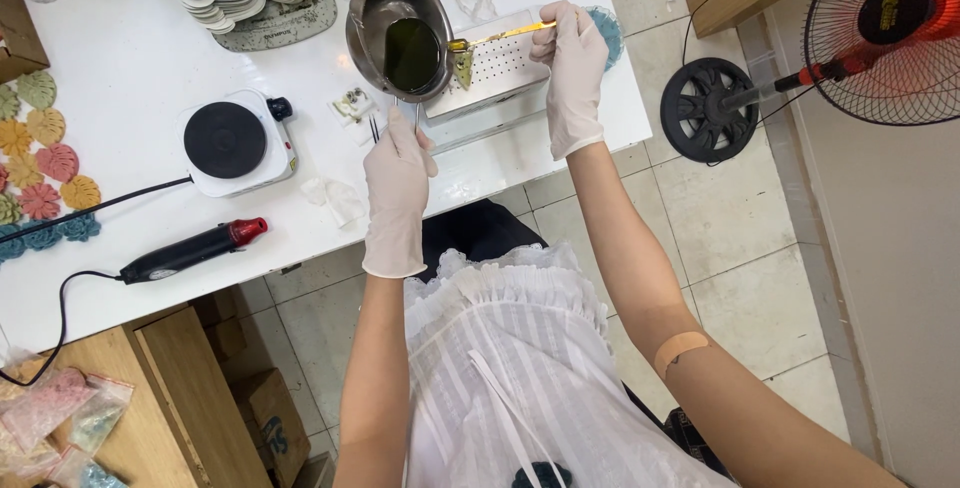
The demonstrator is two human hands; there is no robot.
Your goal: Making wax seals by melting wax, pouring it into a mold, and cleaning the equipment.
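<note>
Right hand (572, 66) grips spoon (497, 37), seemingly touching pot (400, 33).

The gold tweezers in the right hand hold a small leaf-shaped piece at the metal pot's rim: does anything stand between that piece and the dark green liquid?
Nothing visible does. The leaf-shaped piece hangs from the gold tweezers beside the metal pot, tilted by the left hand.

White table (130, 68) with hot plate (238, 141), heat gun (195, 249), perforated metal tray (490, 73), leaf-shaped pieces (45, 163).
</note>
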